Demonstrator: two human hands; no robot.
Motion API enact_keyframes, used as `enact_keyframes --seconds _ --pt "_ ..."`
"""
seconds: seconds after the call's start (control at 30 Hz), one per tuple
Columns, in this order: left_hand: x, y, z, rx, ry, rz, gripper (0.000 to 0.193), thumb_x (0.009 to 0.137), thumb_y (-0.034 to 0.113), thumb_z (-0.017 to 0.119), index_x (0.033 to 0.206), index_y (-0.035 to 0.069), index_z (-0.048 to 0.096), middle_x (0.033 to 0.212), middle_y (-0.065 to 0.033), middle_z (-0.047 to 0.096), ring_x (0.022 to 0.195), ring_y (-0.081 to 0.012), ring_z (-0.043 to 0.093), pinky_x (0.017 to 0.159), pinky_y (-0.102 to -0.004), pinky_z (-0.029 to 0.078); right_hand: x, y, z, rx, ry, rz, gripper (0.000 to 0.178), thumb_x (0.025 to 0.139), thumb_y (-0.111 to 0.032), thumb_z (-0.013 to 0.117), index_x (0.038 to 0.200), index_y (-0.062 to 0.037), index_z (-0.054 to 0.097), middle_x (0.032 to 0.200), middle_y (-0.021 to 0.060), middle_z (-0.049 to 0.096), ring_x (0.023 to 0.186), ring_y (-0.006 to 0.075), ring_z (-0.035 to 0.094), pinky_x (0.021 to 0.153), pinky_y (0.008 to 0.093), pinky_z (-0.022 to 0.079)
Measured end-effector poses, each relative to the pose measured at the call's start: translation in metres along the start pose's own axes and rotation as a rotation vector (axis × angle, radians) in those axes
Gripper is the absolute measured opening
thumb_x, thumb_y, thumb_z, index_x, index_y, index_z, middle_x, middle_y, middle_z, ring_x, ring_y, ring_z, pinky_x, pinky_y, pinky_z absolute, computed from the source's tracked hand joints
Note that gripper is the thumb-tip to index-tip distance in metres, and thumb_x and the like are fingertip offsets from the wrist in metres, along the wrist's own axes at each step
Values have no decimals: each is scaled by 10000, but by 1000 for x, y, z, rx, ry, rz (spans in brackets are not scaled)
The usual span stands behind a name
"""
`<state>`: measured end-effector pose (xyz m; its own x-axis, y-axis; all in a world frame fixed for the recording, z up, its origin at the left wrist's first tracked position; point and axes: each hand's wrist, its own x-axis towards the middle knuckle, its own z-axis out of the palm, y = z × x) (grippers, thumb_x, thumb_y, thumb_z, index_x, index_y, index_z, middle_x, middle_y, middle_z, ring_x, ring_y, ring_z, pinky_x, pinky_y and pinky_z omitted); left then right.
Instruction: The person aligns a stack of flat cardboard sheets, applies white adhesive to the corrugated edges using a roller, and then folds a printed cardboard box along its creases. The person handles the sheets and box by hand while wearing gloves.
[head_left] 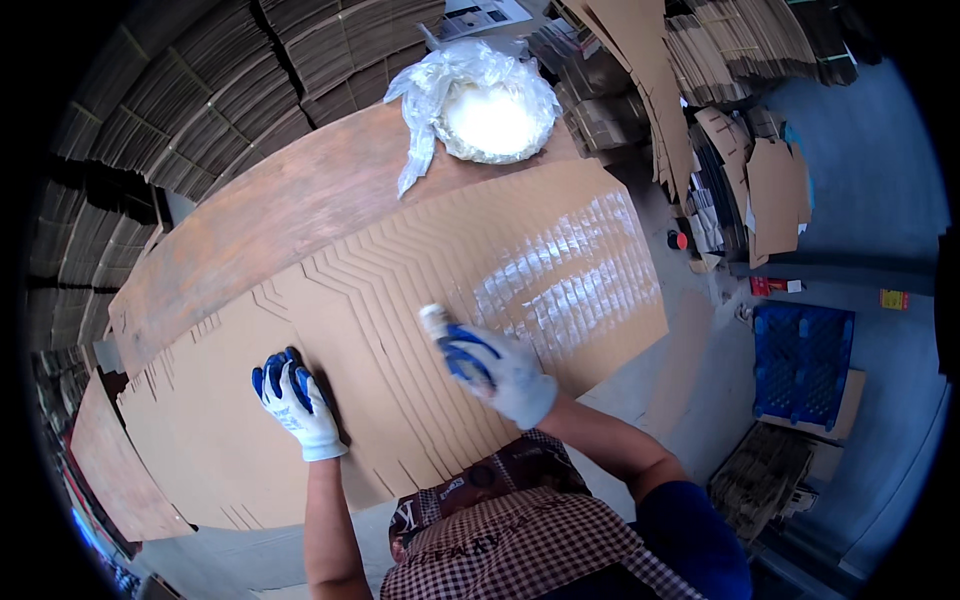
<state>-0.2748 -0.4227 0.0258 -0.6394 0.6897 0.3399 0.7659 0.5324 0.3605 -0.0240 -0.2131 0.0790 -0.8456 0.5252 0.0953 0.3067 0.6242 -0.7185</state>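
Observation:
A fanned stack of flat brown cardboard blanks (pixel 400 300) lies across a worn wooden table (pixel 270 215). My left hand (pixel 296 400), in a white and blue glove, presses flat on the cardboard at the near left. My right hand (pixel 495 368), gloved the same way, grips a glue brush (pixel 436 322) whose pale tip touches the cardboard near the middle. Wet, shiny glue streaks (pixel 570 270) cover the staggered edges to the right of the brush.
A tub of white glue in a clear plastic bag (pixel 488 105) sits at the table's far end. Stacks of folded cardboard (pixel 200 110) line the back and left. More cardboard (pixel 770 190) and a blue pallet (pixel 805 360) lie on the floor at right.

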Motion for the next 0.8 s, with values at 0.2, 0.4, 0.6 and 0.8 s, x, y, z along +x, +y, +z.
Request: enact_keyframes --seconds 0.2,0.4,0.6,0.8 --pt "-6 -5 4 10 52 -16 350 1010 250 533 1257 14 607 1296 -156 598 1231 -409 506 1155 -553 282 43 67 -12 207 384 497 496 825 -224 816 1232 -36 603 1125 178 671 1027 355 675 884 404 553" --pt "-7 -6 4 1 -14 -21 323 1007 207 544 1260 16 607 1323 -162 575 1282 -419 469 1159 -556 286 51 50 -14 25 445 386 422 828 -223 815 1148 -28 619 1096 184 647 962 356 670 851 410 545" --pt "-6 -7 6 6 -3 -17 317 1000 187 561 1263 16 603 1311 -158 575 1289 -428 463 1164 -564 285 62 129 -60 -95 571 670 414 787 -217 845 1089 -30 633 1031 158 645 903 335 662 819 395 536" --pt "-4 -3 4 16 -1 -26 298 994 183 569 1240 17 599 1308 -162 574 1298 -431 456 1164 -575 282 63 122 -64 -336 524 488 378 798 -271 830 1031 -57 623 1029 182 645 896 380 656 793 432 537"
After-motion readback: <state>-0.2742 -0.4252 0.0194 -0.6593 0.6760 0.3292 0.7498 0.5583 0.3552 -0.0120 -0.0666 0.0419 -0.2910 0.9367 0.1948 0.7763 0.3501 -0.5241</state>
